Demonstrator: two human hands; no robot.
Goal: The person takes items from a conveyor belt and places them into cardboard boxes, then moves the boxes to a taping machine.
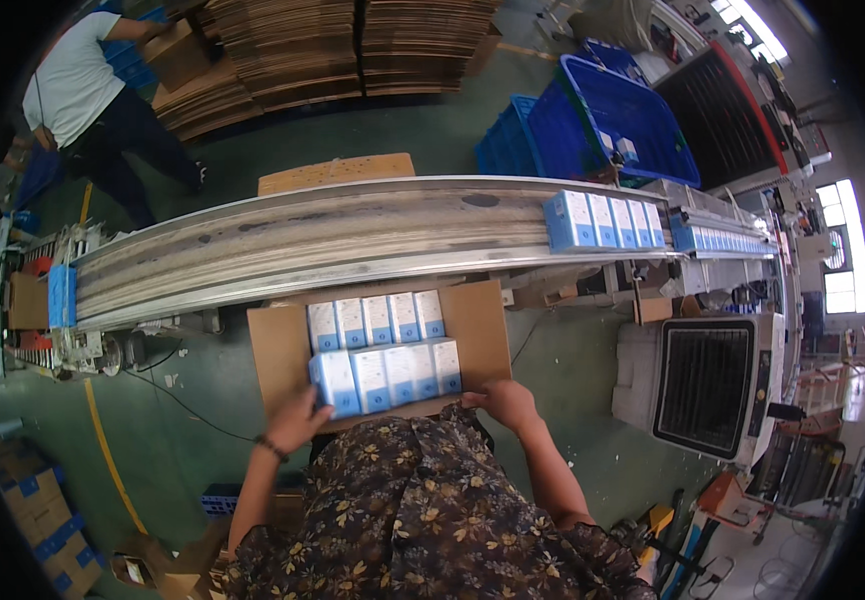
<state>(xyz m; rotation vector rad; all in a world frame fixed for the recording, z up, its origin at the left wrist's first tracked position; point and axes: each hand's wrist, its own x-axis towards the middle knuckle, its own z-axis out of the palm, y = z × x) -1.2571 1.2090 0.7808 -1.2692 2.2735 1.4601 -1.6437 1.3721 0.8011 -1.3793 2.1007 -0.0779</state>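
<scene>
Below the conveyor belt (353, 235), an open cardboard carton (478, 330) sits in front of the person, flaps spread. Inside: two rows of blue-and-white boxes (388, 370), standing side by side; far row of five, near row of about five, tightly packed. Left hand (298, 420): fingers curled against the left end of the near row, touching the outermost box at the carton's near edge. Right hand (506, 403): fingers bent over the carton's near rim at the right end of the same row; whether it grips a box or only the cardboard cannot be told. Dark band on the left wrist. On the belt, right of centre, a group of like boxes (603, 220) lies in a row, well apart from the carton. Beyond the belt: blue plastic crates (613, 120), stacks of flat cardboard (353, 45), another person (93, 90) at far left. Floor green, yellow line at left.
</scene>
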